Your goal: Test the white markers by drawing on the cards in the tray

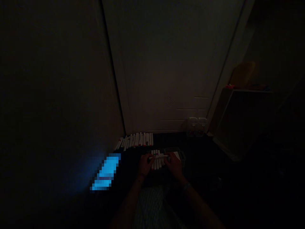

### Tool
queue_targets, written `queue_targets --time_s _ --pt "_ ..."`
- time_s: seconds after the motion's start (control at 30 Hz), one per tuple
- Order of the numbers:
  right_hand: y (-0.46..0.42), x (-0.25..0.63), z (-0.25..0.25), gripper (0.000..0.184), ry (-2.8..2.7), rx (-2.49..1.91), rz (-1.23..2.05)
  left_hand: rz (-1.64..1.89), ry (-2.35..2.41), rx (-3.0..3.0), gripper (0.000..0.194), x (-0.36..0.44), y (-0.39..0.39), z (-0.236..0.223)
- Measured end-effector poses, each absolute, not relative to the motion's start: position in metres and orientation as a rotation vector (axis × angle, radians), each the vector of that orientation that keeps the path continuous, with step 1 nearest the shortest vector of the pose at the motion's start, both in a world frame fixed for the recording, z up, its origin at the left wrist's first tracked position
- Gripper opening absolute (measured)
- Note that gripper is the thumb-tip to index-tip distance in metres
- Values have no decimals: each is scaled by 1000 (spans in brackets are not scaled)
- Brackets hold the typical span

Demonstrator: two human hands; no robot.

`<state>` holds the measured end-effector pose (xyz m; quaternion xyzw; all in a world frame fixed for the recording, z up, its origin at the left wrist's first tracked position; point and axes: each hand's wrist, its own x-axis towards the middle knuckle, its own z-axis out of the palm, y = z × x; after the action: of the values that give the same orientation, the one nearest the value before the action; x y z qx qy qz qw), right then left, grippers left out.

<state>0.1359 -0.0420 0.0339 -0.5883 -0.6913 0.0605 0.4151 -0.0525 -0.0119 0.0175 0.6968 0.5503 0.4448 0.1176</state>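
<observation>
In the dim light, my left hand (pixel 145 164) and my right hand (pixel 174 164) hold a white marker (pixel 159 156) level between them, one at each end. Beneath it, several white markers (pixel 156 164) lie side by side in a clear plastic case (pixel 183 156). Fingers of both hands are closed on the held marker; its fine details are too dark to make out. A pale patch beside my right hand sits in the case, and its kind does not show.
Several more white markers (pixel 138 140) stand in a row along the panelled door (pixel 166 70). Two clear containers (pixel 197 126) are by its right corner. A cabinet (pixel 243 124) rises at right. At left glows a blurred blue screen (pixel 107 171).
</observation>
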Motion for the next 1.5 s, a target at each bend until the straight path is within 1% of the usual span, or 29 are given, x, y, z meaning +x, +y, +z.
queue_targets --time_s 0.5,1.5 --pt "-42 136 35 26 -1735 -1486 129 1259 1583 2079 24 -54 -11 16" --pt "-45 136 38 23 -1748 -1507 140 1290 1554 2017 23 -53 -12 18"
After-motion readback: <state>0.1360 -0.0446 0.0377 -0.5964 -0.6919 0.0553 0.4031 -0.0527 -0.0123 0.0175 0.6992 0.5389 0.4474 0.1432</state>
